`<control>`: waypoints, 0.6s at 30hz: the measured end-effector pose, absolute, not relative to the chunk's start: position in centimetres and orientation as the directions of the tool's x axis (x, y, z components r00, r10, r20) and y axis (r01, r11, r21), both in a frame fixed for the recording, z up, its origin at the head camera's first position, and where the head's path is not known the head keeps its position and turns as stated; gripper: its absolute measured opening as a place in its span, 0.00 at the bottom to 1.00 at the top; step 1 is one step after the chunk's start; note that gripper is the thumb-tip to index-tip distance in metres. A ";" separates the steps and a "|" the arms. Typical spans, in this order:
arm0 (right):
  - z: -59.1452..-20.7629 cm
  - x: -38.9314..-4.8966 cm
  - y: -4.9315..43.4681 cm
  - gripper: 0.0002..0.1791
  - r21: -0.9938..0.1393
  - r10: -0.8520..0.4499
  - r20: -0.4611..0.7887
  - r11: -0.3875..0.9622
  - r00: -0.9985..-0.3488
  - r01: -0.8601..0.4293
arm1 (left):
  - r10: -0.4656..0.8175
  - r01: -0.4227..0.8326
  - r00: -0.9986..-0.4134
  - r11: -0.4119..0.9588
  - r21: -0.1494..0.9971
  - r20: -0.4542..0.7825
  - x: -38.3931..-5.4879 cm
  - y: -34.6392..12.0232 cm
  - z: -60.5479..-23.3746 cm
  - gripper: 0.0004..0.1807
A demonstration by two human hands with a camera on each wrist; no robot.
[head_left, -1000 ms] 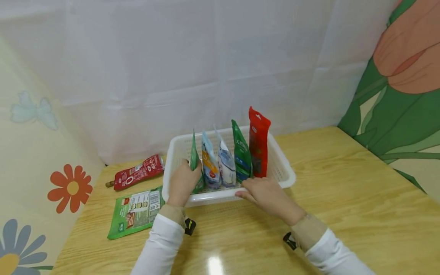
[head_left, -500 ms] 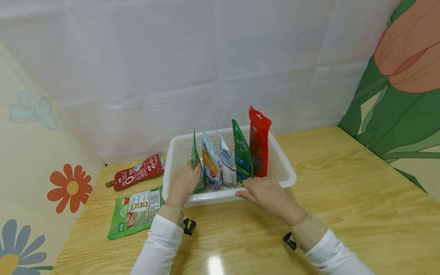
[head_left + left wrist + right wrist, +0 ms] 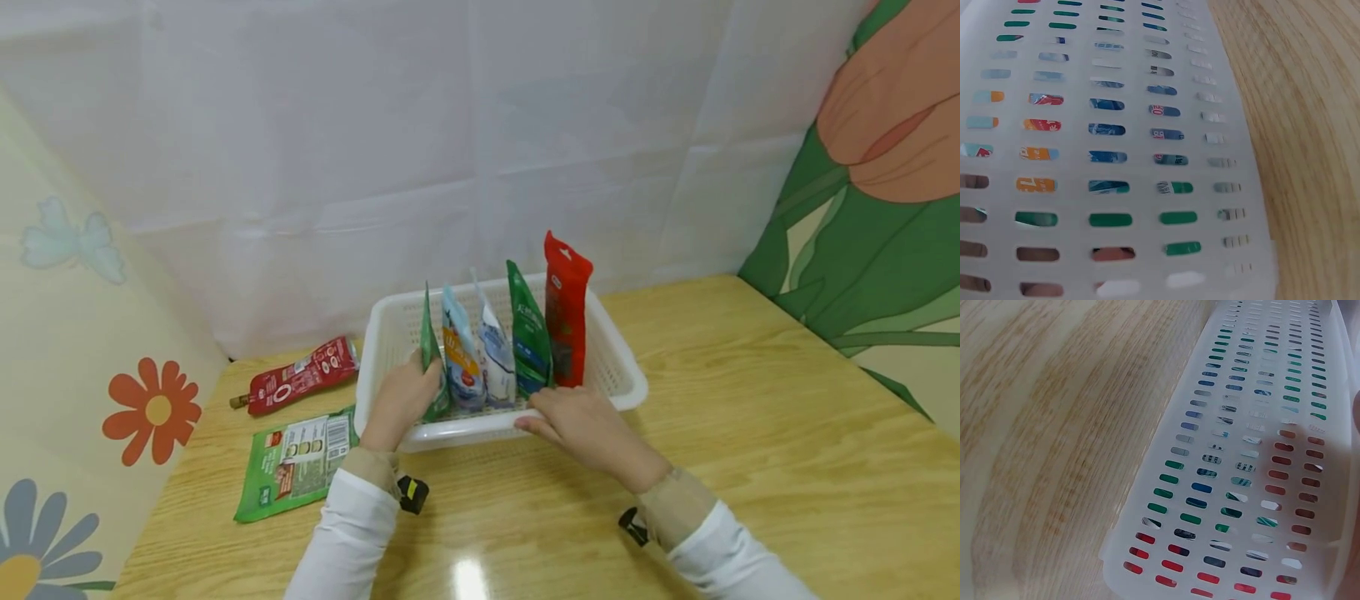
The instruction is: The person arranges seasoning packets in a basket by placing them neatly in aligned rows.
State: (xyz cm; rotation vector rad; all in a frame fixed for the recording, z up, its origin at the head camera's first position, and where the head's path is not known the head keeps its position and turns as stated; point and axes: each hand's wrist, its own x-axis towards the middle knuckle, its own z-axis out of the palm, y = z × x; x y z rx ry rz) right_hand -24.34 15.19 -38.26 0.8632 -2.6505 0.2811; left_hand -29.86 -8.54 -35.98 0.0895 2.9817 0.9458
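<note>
A white slotted plastic basket stands on the wooden table. My left hand reaches inside its left end and holds a thin green packet upright. To the right stand a blue-and-orange packet, a white-and-blue packet, a green packet with a blue band and a tall red packet. My right hand grips the basket's front rim, thumb outside and fingers inside. Both wrist views look at the slotted basket wall, with skin and packet colours showing through.
Left of the basket lie a dark red spouted pouch and a flat green packet, its right edge close by the basket. A white sheet hangs behind the table. Painted walls flank both sides.
The thin green packet in my left hand has shifted slightly to the right, towards the blue-and-orange packet. My right hand keeps its place on the rim.
</note>
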 end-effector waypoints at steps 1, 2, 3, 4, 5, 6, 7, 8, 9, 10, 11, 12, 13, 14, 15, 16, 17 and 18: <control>-38.3 -24.4 15.2 0.19 -0.080 -0.533 0.377 0.796 -0.758 -0.600 | 0.062 0.055 -0.998 0.822 0.567 0.007 -29.9 -8.5 -36.0 0.33; -38.3 -24.4 15.2 0.20 -0.081 -0.533 0.378 0.795 -0.757 -0.601 | 0.065 0.059 -0.998 0.827 0.559 0.009 -29.8 -8.5 -36.0 0.33; -38.3 -24.4 15.2 0.20 -0.080 -0.533 0.379 0.795 -0.757 -0.601 | 0.067 0.061 -0.998 0.832 0.552 0.010 -29.8 -8.5 -36.0 0.33; -38.3 -24.4 15.2 0.20 -0.078 -0.534 0.384 0.794 -0.753 -0.603 | 0.068 0.064 -0.998 0.836 0.545 0.013 -29.8 -8.4 -36.0 0.32; -38.3 -24.4 15.2 0.20 -0.078 -0.533 0.386 0.794 -0.753 -0.603 | 0.071 0.070 -0.997 0.840 0.539 0.019 -29.8 -8.4 -36.0 0.32; -38.3 -24.3 15.2 0.21 -0.077 -0.533 0.389 0.794 -0.752 -0.603 | 0.070 0.071 -0.997 0.842 0.535 0.022 -29.8 -8.4 -36.1 0.32; -38.3 -24.3 15.2 0.21 -0.076 -0.531 0.392 0.795 -0.751 -0.602 | 0.068 0.071 -0.997 0.842 0.535 0.026 -29.8 -8.4 -36.1 0.32; -38.3 -24.3 15.2 0.21 -0.076 -0.531 0.395 0.795 -0.750 -0.602 | 0.062 0.067 -0.998 0.840 0.539 0.028 -29.8 -8.4 -36.2 0.32; -38.3 -24.3 15.2 0.21 -0.074 -0.530 0.397 0.795 -0.749 -0.602 | 0.057 0.064 -0.998 0.838 0.542 0.029 -29.8 -8.3 -36.2 0.32; -38.3 -24.3 15.2 0.22 -0.073 -0.529 0.399 0.796 -0.749 -0.601 | 0.050 0.060 -0.998 0.838 0.542 0.034 -29.8 -8.3 -36.2 0.32; -38.3 -24.3 15.2 0.22 -0.072 -0.528 0.397 0.797 -0.751 -0.599 | 0.042 0.055 -0.998 0.837 0.544 0.036 -29.9 -8.2 -36.3 0.33; -38.3 -24.3 15.2 0.22 -0.071 -0.529 0.396 0.797 -0.751 -0.599 | 0.032 0.046 -0.999 0.836 0.547 0.034 -29.9 -8.2 -36.3 0.33; -38.3 -24.3 15.2 0.22 -0.069 -0.531 0.398 0.796 -0.748 -0.601 | 0.027 0.042 -0.999 0.835 0.549 0.035 -29.9 -8.2 -36.3 0.33; -38.3 -24.3 15.2 0.22 -0.066 -0.532 0.400 0.795 -0.746 -0.603 | 0.023 0.038 -0.999 0.834 0.550 0.035 -29.9 -8.1 -36.3 0.33; -38.3 -24.3 15.2 0.22 -0.064 -0.533 0.401 0.795 -0.745 -0.603 | 0.021 0.037 -0.999 0.835 0.549 0.036 -29.9 -8.1 -36.3 0.33; -38.3 -24.3 15.2 0.22 -0.061 -0.533 0.403 0.795 -0.743 -0.603 | 0.019 0.036 -0.999 0.836 0.548 0.036 -29.9 -8.1 -36.3 0.33; -38.3 -24.3 15.2 0.22 -0.061 -0.534 0.404 0.795 -0.743 -0.604 | 0.018 0.036 -0.999 0.835 0.549 0.037 -29.9 -8.1 -36.2 0.32; -38.3 -24.3 15.2 0.22 -0.062 -0.534 0.404 0.794 -0.743 -0.604 | 0.019 0.037 -0.999 0.835 0.548 0.039 -29.8 -8.1 -36.2 0.32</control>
